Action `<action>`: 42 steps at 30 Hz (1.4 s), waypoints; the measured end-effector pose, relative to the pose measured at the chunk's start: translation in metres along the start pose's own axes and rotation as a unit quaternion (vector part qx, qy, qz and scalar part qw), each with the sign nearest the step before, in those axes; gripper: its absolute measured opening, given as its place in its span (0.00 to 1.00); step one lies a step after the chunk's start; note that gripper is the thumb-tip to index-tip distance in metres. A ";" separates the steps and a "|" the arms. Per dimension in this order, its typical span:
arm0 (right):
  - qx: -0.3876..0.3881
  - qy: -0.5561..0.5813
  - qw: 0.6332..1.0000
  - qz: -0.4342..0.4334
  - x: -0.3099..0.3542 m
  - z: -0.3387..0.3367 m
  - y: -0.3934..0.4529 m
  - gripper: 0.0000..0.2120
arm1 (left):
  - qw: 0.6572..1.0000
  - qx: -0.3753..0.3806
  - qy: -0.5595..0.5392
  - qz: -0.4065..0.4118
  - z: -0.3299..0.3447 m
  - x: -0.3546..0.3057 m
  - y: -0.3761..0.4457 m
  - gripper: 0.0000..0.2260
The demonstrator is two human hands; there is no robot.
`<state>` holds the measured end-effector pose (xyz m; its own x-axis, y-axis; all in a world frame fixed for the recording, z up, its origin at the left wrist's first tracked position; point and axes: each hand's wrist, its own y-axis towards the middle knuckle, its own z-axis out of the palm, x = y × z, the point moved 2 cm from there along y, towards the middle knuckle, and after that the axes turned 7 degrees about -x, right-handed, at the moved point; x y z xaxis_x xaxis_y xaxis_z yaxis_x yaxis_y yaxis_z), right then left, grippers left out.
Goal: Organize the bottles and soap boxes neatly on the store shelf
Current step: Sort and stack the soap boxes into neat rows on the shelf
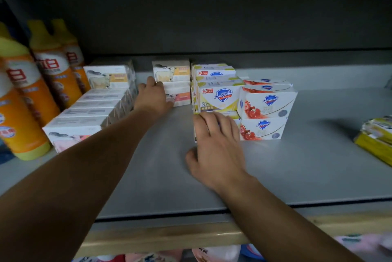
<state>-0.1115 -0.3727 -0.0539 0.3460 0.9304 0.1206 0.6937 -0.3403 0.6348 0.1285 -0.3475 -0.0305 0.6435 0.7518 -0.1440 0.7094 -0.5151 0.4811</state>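
Orange bottles with yellow caps (51, 66) stand at the shelf's left end. Beside them runs a row of white goat-milk soap boxes (91, 109). Two more such boxes are stacked further back (177, 82); my left hand (152, 97) reaches to this stack, with its fingers curled on the stack's left side. Yellow Safeguard soap boxes (218, 96) and red-printed Safeguard boxes (267, 104) stand stacked to the right. My right hand (216, 143) lies flat against the front of the lowest yellow box, fingers spread.
The grey shelf (318, 166) has bare room in front and to the right of the boxes. Yellow packets (375, 136) lie at the far right edge. A wooden rail (169, 238) runs below the shelf front, with goods underneath.
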 end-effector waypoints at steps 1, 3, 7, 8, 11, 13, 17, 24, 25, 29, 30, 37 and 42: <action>-0.003 0.000 1.000 0.000 -0.001 0.000 0.000 0.31 | 1.000 -0.007 0.013 0.003 -0.001 -0.001 0.000 0.29; -0.008 0.001 1.000 -0.002 -0.001 0.000 0.000 0.31 | 0.999 -0.025 0.028 0.005 -0.005 -0.003 -0.001 0.28; 0.003 0.000 1.000 -0.006 -0.001 -0.001 0.000 0.32 | 0.999 -0.019 -0.038 -0.027 -0.017 -0.005 -0.011 0.29; 0.007 -0.001 1.000 -0.008 -0.001 -0.001 0.000 0.32 | 0.997 -0.014 -0.067 -0.038 -0.021 -0.003 -0.017 0.27; 0.011 0.005 1.000 -0.008 -0.002 -0.002 0.000 0.33 | 0.988 -0.028 -0.144 -0.057 -0.033 0.004 -0.044 0.21; 0.009 0.002 1.000 -0.008 -0.001 -0.003 0.000 0.33 | 0.977 -0.043 -0.200 -0.065 -0.043 0.010 -0.072 0.18; 0.003 -0.007 1.000 -0.011 0.000 -0.004 -0.002 0.33 | 0.955 -0.077 -0.275 -0.082 -0.067 0.028 -0.131 0.14; 0.041 -0.046 0.997 -0.034 0.003 -0.013 0.002 0.39 | 0.802 -0.044 -0.564 -0.190 -0.099 0.068 -0.188 0.06; 0.028 -0.035 0.998 -0.045 0.008 -0.017 0.003 0.39 | 0.776 -0.041 -0.594 -0.207 -0.099 0.073 -0.190 0.05; 0.052 0.178 0.974 -0.127 0.044 -0.025 0.000 0.41 | 0.698 -0.034 -0.671 -0.248 -0.095 0.083 -0.198 0.05; 0.088 0.226 0.960 -0.139 0.053 -0.023 -0.002 0.43 | 0.684 -0.038 -0.683 -0.252 -0.095 0.084 -0.199 0.04; 0.050 0.354 0.927 -0.110 0.073 -0.003 -0.002 0.39 | 0.597 -0.010 -0.749 -0.288 -0.101 0.088 -0.200 0.06; 0.026 0.446 0.895 0.008 0.068 0.000 -0.005 0.23 | 0.616 0.037 -0.740 -0.268 -0.105 0.087 -0.202 0.14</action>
<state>-0.0913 -0.3077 -0.0486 -0.2690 0.6558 0.7053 0.7301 -0.3388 0.5935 0.0107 -0.1352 -0.0494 -0.1692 -0.3477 -0.9222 0.9100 -0.4145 -0.0106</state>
